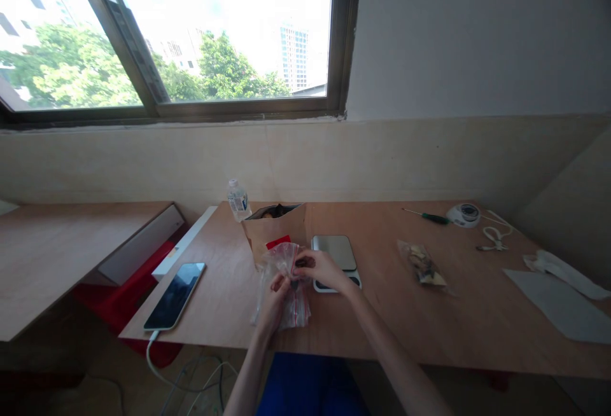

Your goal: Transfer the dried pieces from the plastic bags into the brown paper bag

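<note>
Both hands are on a clear plastic bag (286, 289) with red stripes, right in front of the brown paper bag (275, 230) at the middle of the table (382, 314). The left hand (275, 298) pinches the plastic from the lower left, fingers closed on it. The right hand (321, 268) comes in from the other side, fingertips pressed together on the bag's top edge. Something small and dark sits between the fingers there; what it is I cannot tell.

The paper bag stands upright and open, dark contents showing at its mouth, a red label on its front. A water bottle (237, 200) stands just to its left, and a kitchen scale (337, 257) lies just to its right, partly behind the right hand. Further right of the paper bag lies a small filled packet (422, 264), then a green screwdriver (429, 216), a tape measure (463, 214) and white scissors (494, 236). Well to the left of the paper bag, a phone (174, 295) lies face up, its cable hanging off the table edge.
</note>
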Available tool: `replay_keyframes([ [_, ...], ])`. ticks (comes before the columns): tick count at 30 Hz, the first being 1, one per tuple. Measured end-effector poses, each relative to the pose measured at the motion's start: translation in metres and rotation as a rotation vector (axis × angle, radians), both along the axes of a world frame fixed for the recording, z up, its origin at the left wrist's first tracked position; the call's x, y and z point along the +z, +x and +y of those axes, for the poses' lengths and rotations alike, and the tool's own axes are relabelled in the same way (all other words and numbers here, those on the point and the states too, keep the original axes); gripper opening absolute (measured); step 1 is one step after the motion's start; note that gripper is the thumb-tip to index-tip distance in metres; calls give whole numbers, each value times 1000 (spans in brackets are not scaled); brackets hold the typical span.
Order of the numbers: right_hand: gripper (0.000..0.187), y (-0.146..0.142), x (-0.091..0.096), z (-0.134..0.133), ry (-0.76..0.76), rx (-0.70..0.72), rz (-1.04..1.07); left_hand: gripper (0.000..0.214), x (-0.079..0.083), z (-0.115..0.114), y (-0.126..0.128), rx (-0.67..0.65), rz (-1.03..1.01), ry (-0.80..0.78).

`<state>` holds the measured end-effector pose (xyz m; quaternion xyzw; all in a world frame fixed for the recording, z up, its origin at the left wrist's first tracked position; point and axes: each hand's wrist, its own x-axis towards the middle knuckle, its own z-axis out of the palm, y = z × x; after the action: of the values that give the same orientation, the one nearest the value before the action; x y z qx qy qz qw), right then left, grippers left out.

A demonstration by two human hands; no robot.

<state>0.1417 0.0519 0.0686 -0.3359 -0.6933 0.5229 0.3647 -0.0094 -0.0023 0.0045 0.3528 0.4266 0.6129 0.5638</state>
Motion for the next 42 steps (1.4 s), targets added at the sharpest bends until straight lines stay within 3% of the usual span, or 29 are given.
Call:
replay_keyframes([
  [3,21,1,-4,4,34,-35,-47,37,1,-1,0,-78,-62,12],
  [5,19,0,-5,4,51,-59,-42,36,0,0,-1,-52,-99,-11],
  [10,15,-1,-2,-3,54,40,-44,36,-4,1,-2,-26,-149,-8],
  [16,15,11,8,-1,83,-106,-80,31,0,1,0,0,-161,-34],
  [19,20,25,26,5,91,-176,30,31,3,1,1,36,-171,-53],
  [23,23,30,68,17,216,-351,231,28,1,1,0,19,-201,-57],
  [27,22,0,114,32,364,-337,304,24,0,1,-1,6,-229,-61],
  [30,18,-31,133,43,506,-297,240,24,-1,1,-2,1,-212,-71],
  [35,12,-59,119,55,697,-188,-1,23,-9,4,-3,-3,-209,-49],
  [39,19,-60,101,53,784,-162,-164,25,-15,7,-4,10,-200,-69],
  [42,25,-56,98,46,881,-199,-324,25,-14,7,-4,-10,-186,-58],
])
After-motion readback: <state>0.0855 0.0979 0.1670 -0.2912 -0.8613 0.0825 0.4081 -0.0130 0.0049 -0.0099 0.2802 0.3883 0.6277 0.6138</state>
